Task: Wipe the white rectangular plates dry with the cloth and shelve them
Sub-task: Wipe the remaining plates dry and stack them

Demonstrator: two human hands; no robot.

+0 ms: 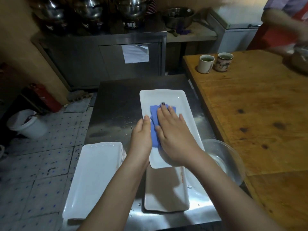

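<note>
A white rectangular plate [168,99] lies lengthwise on the steel table [116,104]. On it lies a blue cloth [154,129], and my right hand [173,135] presses flat on that cloth with straight fingers. My left hand [141,139] holds the plate's left edge, thumb up along the rim. A stack of white rectangular plates [95,174] sits at the near left. Another white plate [166,194] lies below the first one, partly under my arms.
A clear bowl [223,157] stands at the table's right edge. The wooden table [258,114] on the right carries two cups [215,63], and another person [286,25] stands behind it. A white bucket [26,124] and a red extinguisher [43,97] stand on the tiled floor at left.
</note>
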